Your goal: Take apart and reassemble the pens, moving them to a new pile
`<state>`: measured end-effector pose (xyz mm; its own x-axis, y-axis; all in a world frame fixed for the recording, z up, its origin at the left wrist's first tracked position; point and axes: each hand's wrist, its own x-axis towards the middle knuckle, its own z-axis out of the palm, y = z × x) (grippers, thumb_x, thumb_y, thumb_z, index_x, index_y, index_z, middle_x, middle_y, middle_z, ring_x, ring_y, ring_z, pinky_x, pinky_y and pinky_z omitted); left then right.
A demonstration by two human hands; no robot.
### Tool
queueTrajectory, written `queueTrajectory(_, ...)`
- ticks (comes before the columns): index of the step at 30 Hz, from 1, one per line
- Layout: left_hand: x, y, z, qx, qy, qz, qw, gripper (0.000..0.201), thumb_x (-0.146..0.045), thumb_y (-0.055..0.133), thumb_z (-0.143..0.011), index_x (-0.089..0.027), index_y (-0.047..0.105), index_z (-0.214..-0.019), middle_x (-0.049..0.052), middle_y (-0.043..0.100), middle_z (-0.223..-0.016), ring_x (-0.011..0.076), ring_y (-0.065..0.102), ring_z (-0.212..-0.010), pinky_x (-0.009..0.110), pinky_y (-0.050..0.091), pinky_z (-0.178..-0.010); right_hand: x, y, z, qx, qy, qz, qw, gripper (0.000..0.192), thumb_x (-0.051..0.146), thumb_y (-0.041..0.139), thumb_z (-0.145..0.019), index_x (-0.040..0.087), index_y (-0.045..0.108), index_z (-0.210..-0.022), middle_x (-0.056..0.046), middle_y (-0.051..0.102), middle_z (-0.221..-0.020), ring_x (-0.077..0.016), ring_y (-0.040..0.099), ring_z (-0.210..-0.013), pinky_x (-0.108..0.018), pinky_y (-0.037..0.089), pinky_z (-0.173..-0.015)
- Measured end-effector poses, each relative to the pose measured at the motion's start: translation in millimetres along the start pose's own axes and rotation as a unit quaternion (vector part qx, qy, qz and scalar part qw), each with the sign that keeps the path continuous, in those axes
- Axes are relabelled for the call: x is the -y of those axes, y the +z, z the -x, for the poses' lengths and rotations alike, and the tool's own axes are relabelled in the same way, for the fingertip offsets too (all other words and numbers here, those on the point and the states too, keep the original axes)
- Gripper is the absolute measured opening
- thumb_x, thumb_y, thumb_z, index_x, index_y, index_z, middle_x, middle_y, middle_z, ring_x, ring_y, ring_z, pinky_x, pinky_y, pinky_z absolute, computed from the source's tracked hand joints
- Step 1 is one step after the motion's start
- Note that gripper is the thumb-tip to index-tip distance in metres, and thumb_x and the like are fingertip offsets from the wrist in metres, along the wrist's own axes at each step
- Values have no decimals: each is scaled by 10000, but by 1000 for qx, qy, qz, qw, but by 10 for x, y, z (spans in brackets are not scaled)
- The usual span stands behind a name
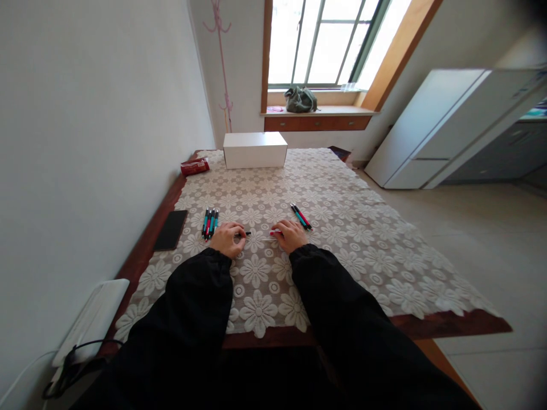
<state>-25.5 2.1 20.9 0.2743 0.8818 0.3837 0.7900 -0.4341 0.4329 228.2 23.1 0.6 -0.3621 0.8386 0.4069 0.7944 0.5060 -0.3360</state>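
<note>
My left hand (228, 239) is closed over the lace tablecloth, thumb and forefinger pinching a small black pen part (248, 233). Facing it, my right hand (291, 235) is closed on a red pen barrel (275, 232), most of it hidden by the fingers. A thin pale stick, perhaps a refill, shows just left of the right fingertips. The two held pieces are apart. Beside my left hand lies a row of several teal and red pens (209, 223). Just beyond my right hand are a red pen and a teal pen (301, 217), side by side.
A black flat phone or tablet (171, 230) lies at the table's left edge. Farther back are a red packet (195, 166) and a white box (255, 151). The lace tablecloth (354, 250) covers the table. A white device with cables (92, 316) stands by the left wall.
</note>
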Motion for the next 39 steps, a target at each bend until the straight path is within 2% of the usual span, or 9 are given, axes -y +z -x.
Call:
queueTrajectory(6, -15, -22, 11, 22, 11, -10, 1000, 84, -261, 687, -723, -240, 741, -784, 42, 687, -1096, 254, 577, -1093, 427, 432, -1024, 77, -49, 11, 5, -64, -27, 998, 89, 235, 618, -858, 255, 691, -906, -41, 654, -1088, -222, 536, -1063, -403, 368, -997)
queueTrajectory(11, 1, -22, 4, 23, 10, -4, 1000, 67, -284, 697, -733, -241, 746, -746, 39, 686, -1094, 249, 577, -1088, 432, 427, -1035, 76, -30, 21, 31, -59, -14, 998, 17, 238, 666, -820, 243, 682, -825, -44, 628, -1180, -245, 500, -1137, -439, 351, -1020)
queueTrajectory(15, 7, -9, -3, 12, 35, 4, 999, 54, -266, 693, -755, -240, 741, -750, 43, 693, -1076, 250, 583, -1074, 447, 443, -1016, 91, -31, 13, 32, -66, -10, 997, 37, 217, 643, -841, 240, 671, -837, -43, 626, -1197, -242, 493, -1154, -430, 345, -1016)
queueTrajectory(23, -66, -28, -21, -1, 97, 45, 994, 68, -281, 669, -820, -244, 724, -834, 41, 698, -1061, 221, 586, -1090, 413, 458, -1009, 239, -126, 13, 51, -91, -28, 994, 126, 229, 502, -945, 213, 622, -912, -46, 677, -924, -195, 562, -932, -336, 365, -883)
queueTrajectory(28, -83, -32, -22, -7, 110, 53, 992, 79, -287, 653, -841, -240, 716, -839, 41, 701, -1046, 211, 596, -1071, 396, 467, -997, 254, -112, 21, 55, -105, -35, 992, 116, 218, 499, -945, 210, 609, -908, -43, 673, -916, -189, 567, -912, -313, 362, -826)
queueTrajectory(39, -84, -29, -17, 6, 113, 64, 992, 81, -290, 651, -845, -244, 717, -841, 46, 702, -1047, 215, 598, -1079, 412, 470, -1013, 259, -112, 24, 55, -102, -36, 993, 112, 235, 508, -948, 214, 614, -919, -38, 679, -912, -188, 573, -917, -310, 365, -819)
